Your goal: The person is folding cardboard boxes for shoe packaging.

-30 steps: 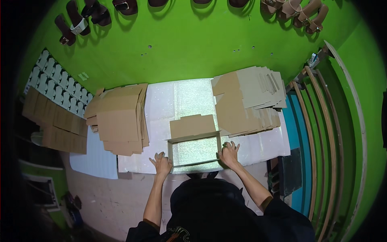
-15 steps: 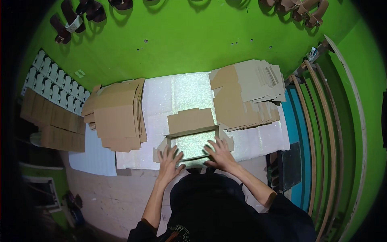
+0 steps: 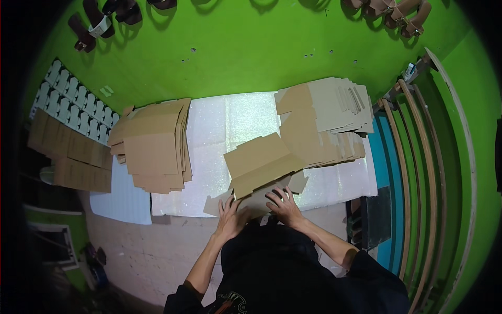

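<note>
The part-folded cardboard box [image 3: 262, 159] lies on the pale, glittering counter [image 3: 334, 183], just beyond the left hand [image 3: 231, 217] and right hand [image 3: 285, 207], its long axis slanting from near left to far right. Both hands touch its near side, about equally close, fingers spread; whether either grips cannot be told. Flat cardboard stacks [image 3: 152, 152] flank it before a green wall [image 3: 246, 68].
</note>
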